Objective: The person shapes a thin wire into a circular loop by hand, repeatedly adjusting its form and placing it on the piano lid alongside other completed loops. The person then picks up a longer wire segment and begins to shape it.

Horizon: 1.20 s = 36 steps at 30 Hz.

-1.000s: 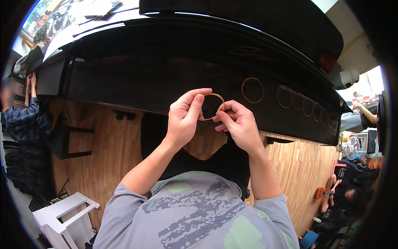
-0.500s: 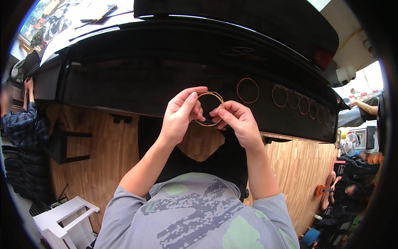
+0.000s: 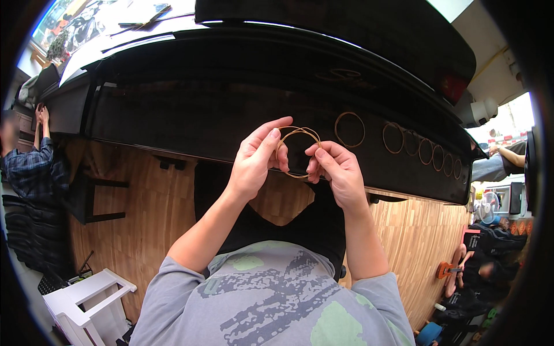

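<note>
I hold a coiled loop of thin brass-coloured wire point(image 3: 299, 134) between both hands, just above the near edge of a long black table point(image 3: 190, 115). My left hand point(image 3: 257, 158) pinches the loop's left side with thumb and forefinger. On the loop's lower right side, my right hand point(image 3: 337, 173) grips it the same way. Several more wire coils lie flat on the table to the right, the nearest one point(image 3: 350, 129) just beyond my right hand.
Wooden floor point(image 3: 144, 219) lies below the table. A white stool point(image 3: 86, 300) stands at the lower left. A person in a plaid shirt point(image 3: 29, 167) works at the far left. At the right sit another person's arm point(image 3: 502, 164), bags and a small orange guitar-shaped object point(image 3: 447, 270).
My hands have drawn slightly apart and the wire loop now shows wider and more open between them. The view has shifted a little.
</note>
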Available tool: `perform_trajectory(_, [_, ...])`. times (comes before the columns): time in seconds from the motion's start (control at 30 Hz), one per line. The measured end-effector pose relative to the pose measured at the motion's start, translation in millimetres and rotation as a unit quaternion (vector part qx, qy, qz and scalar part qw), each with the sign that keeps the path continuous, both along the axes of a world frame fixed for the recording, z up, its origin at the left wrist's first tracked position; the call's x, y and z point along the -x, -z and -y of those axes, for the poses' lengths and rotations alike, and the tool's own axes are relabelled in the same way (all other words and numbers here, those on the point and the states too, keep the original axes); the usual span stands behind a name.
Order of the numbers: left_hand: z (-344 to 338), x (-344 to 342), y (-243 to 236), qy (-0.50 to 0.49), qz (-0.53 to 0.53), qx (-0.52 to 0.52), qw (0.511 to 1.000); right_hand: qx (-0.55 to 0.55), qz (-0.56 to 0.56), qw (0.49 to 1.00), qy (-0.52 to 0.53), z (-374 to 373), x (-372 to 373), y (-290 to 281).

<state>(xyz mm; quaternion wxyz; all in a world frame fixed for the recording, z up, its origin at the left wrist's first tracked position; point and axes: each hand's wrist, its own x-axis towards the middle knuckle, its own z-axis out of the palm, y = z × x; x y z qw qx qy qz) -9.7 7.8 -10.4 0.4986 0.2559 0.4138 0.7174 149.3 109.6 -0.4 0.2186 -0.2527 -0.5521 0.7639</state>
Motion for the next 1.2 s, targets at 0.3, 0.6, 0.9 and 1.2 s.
perform_trajectory(0.3, [4,-1,-9,-0.027,-0.082,0.044,0.995,0.007,-0.005,1.000,0.020,2,1,3])
perform_trajectory(0.6, [5,2,-9,-0.323,-0.680,-0.083,0.653,-0.047,0.007,0.998,0.041,5,0,0])
perform_trajectory(0.9, [-1,-2,-15,-0.291,-0.712,-0.001,0.639,-0.120,0.003,0.992,0.039,19,-3,-11])
perform_trajectory(1.2, [4,5,-11,-0.011,-0.245,0.044,0.968,-0.127,-0.018,0.991,0.043,13,-4,-10])
